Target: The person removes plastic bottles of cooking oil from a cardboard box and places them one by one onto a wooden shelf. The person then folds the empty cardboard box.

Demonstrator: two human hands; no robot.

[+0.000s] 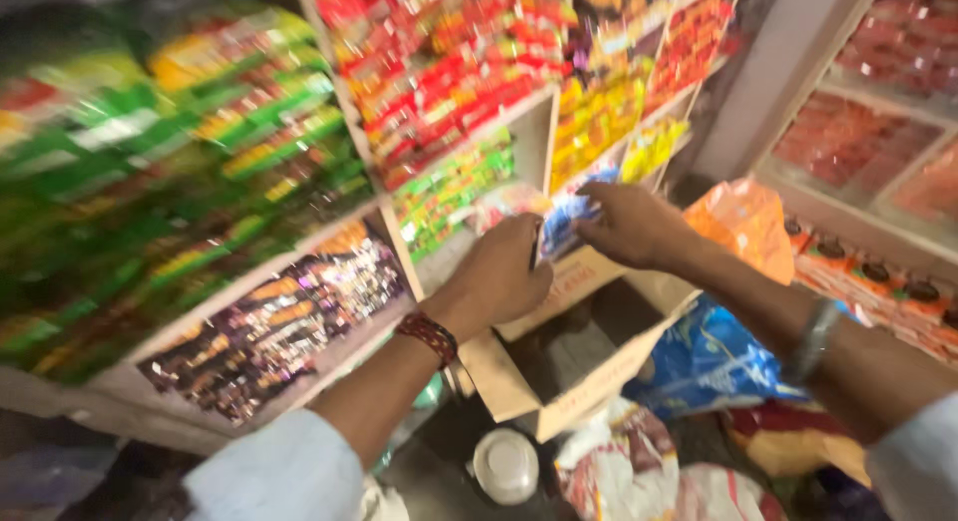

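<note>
Two bare hands meet above one open cardboard box (559,366). The left hand (504,271) carries a dark red wristband (427,336); its fingers are curled round the left edge of a blue and white packet (564,224). The right hand (629,222) lies over the packet's right side, fingers bent down on it; how tightly they press cannot be told through the blur. One packet is made out between the hands, though more may be stacked behind it. Its long axis looks to run from about 7 o'clock to 1 o'clock, upper end toward the shelves (529,112); the blur leaves this uncertain.

The packet sits just above the box's far flap, at 12 o'clock from the box opening. One grey band (816,336) circles the right wrist. At 6 o'clock from the box stands one white round lid or tub (505,466). At 3 o'clock lie one blue bag (709,361) and, beyond it, one orange bag (748,222). The shelves hold many red, green and yellow packets, too blurred to count.
</note>
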